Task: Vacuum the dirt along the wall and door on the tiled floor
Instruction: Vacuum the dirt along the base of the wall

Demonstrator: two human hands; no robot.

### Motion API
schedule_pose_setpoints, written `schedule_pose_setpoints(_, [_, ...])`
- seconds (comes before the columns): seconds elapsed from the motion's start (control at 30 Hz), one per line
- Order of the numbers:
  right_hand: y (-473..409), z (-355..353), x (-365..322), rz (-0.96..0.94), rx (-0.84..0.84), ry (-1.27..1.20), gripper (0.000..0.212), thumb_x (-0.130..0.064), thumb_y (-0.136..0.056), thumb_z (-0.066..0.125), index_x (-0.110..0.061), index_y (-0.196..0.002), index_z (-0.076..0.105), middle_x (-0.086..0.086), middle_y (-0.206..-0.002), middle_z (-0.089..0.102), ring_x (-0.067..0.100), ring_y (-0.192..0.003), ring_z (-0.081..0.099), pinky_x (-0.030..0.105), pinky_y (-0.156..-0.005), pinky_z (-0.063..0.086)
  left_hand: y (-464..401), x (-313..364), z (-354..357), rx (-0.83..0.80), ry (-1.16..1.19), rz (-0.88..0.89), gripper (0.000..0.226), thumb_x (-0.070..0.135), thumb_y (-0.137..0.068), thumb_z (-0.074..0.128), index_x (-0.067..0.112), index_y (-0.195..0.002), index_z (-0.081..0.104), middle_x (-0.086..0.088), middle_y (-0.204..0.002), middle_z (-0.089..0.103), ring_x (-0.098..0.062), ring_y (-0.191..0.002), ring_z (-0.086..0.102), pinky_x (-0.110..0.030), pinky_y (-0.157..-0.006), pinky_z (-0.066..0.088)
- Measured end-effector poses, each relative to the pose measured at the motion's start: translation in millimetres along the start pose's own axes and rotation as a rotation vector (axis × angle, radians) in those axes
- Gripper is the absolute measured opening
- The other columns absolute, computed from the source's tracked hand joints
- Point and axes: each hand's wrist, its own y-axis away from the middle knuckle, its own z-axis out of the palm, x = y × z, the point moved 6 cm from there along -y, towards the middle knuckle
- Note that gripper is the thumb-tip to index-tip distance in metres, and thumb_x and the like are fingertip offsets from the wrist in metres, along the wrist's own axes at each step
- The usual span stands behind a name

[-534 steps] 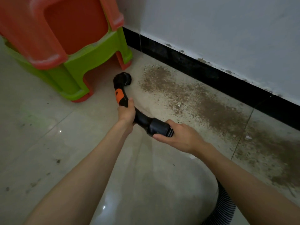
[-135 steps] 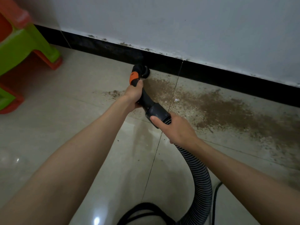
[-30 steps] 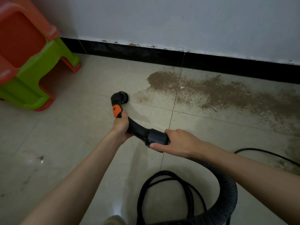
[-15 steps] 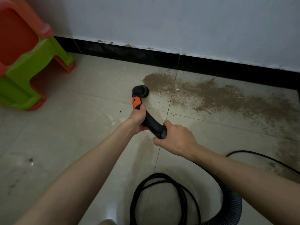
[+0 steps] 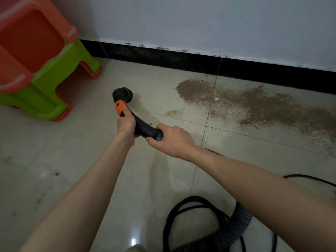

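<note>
- Nozzle [image 5: 124, 94] down on floor [image 5: 54, 157], left of dirt [image 5: 251, 104], clear of it.
- Left hand [image 5: 126, 123] wrapped round handle [image 5: 143, 127] just behind orange tab [image 5: 119, 106].
- Right hand [image 5: 172, 140] curled round handle's rear end.
- Hose [image 5: 227, 231] and cord [image 5: 181, 215] on floor, nearer than dirt.
- Stools [image 5: 36, 57] far left of dirt, by skirting [image 5: 181, 58].

Black vacuum nozzle [image 5: 123, 95] with orange trim on pale tiles, brown dirt [image 5: 254, 104] spread beside black skirting

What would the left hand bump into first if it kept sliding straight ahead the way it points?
Probably the black skirting below the wall. The left hand points up along the nozzle, and only bare floor shows between, though depth is hard to judge.
</note>
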Motion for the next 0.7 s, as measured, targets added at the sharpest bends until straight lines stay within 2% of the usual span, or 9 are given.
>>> schedule_pose_setpoints(0.1, [-6, 12, -4, -0.015, -0.032, 0.004, 0.040, -0.062, -0.087, 0.051, -0.025, -0.102, 0.054, -0.008, -0.071, 0.049, 0.024, -0.074, 0.054, 0.027, -0.051, 0.030, -7, -10, -10, -0.025, 0.026, -0.078, 0.061, 0.053, -0.098, 0.030, 0.008, -0.139, 0.031, -0.012, -0.125, 0.049, -0.034, -0.116, 0.052, -0.044, -0.073, 0.048])
schedule_pose_setpoints(0.2, [-6, 19, -1, -0.011, -0.040, 0.021, 0.040, -0.062, -0.088, 0.050, -0.024, -0.103, 0.054, -0.005, -0.074, 0.052, 0.024, -0.074, 0.054, 0.028, -0.052, 0.031, -10, -21, -9, -0.070, 0.047, -0.124, 0.062, 0.053, -0.098, 0.030, 0.009, -0.142, 0.028, -0.014, -0.136, 0.046, -0.034, -0.120, 0.050, -0.046, -0.078, 0.047])
schedule_pose_setpoints(0.33, [-5, 15, 6, 0.004, -0.020, 0.011, 0.042, -0.063, -0.087, 0.050, -0.024, -0.103, 0.055, -0.001, -0.080, 0.056, 0.025, -0.076, 0.054, 0.029, -0.053, 0.031, -6, -19, 0, -0.101, 0.016, -0.119, 0.064, 0.054, -0.098, 0.028, 0.008, -0.142, 0.027, -0.016, -0.137, 0.045, -0.035, -0.120, 0.049, -0.045, -0.074, 0.047])
schedule_pose_setpoints(0.57, [21, 4, 33, 0.063, -0.018, 0.000, 0.038, -0.067, -0.086, 0.048, -0.031, -0.098, 0.053, -0.010, -0.075, 0.056, 0.019, -0.073, 0.056, 0.027, -0.054, 0.035, 21, -35, 22, -0.233, 0.017, -0.145, 0.062, 0.053, -0.098, 0.028, 0.009, -0.141, 0.026, -0.014, -0.135, 0.046, -0.031, -0.113, 0.052, -0.041, -0.072, 0.048])
schedule_pose_setpoints(0.7, [37, 1, 50, 0.141, -0.189, -0.086, 0.040, -0.071, -0.083, 0.053, -0.031, -0.090, 0.056, -0.008, -0.086, 0.065, 0.014, -0.082, 0.062, 0.030, -0.068, 0.047, 43, -52, 33, -0.250, 0.031, -0.171, 0.062, 0.052, -0.098, 0.029, 0.009, -0.143, 0.026, -0.015, -0.136, 0.046, -0.031, -0.114, 0.052, -0.040, -0.069, 0.047])
